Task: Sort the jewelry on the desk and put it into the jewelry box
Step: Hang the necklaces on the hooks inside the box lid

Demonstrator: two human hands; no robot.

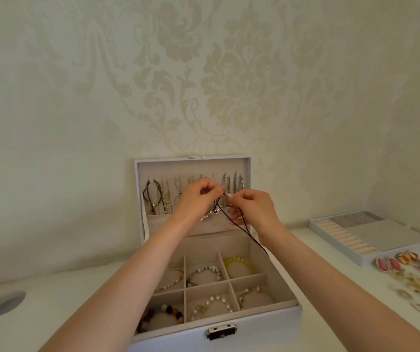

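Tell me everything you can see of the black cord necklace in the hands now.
The black cord necklace is a thin dark doubled cord carrying a silvery pendant. The left hand and right hand pinch its upper end in front of the open lid of the jewelry box, pendant dangling between them. The strands slant down rightward, past the right wrist, over the box's right wall.

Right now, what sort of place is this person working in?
Probably a room at home, perhaps a bedroom: cream floral-patterned wallpaper, a plain white desk against it, and an open white jewelry box with beige lining.
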